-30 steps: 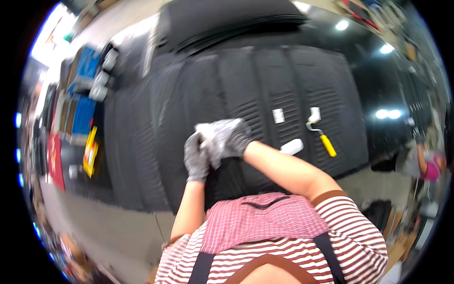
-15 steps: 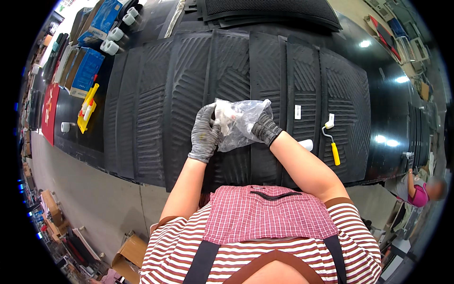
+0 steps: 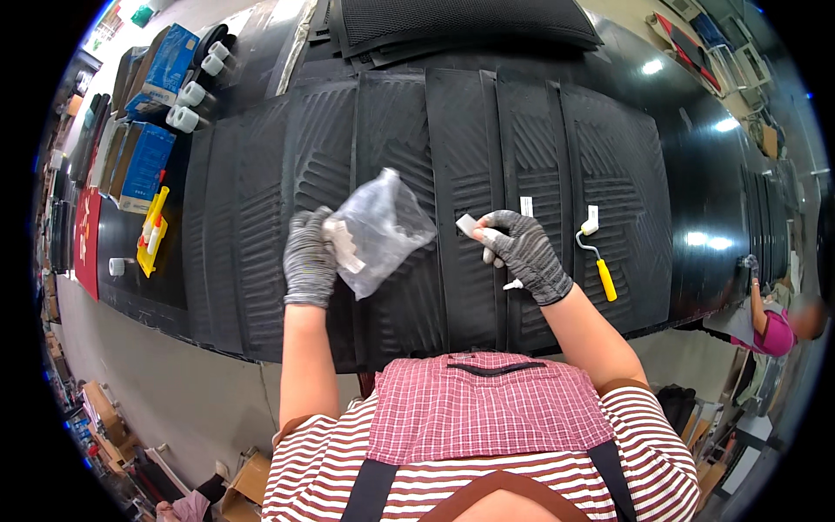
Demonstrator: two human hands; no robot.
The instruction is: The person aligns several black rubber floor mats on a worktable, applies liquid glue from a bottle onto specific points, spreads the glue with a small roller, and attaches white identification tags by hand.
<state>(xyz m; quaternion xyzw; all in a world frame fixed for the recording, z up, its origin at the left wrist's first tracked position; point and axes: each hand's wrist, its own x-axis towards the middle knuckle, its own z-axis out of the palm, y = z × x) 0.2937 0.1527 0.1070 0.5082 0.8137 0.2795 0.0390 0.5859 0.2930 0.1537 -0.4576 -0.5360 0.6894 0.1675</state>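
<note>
My left hand (image 3: 310,261), in a grey knit glove, is closed on the edge of a clear plastic bag (image 3: 390,228). Pale pieces show inside the bag near my fingers; their kind is unclear. My right hand (image 3: 527,254), gloved with pale fingertips, pinches a small white rectangular piece (image 3: 466,224) between thumb and forefinger, apart from the bag. Beneath both hands lie black ribbed rubber mats (image 3: 322,165) side by side. A white tip (image 3: 513,284) pokes out beside my right hand, the rest of it hidden.
Right of my hand lies a small roller with a yellow handle (image 3: 606,280). White labels (image 3: 526,206) rest on the mats. Leftward are a yellow tool (image 3: 153,235), blue boxes (image 3: 146,167) and white rolls (image 3: 193,94). Black mats (image 3: 461,26) are stacked behind. Another person (image 3: 774,331) works far right.
My hands have moved apart. My right hand has left the bag and come rightward with the small white piece. My left hand has shifted left, carrying the bag.
</note>
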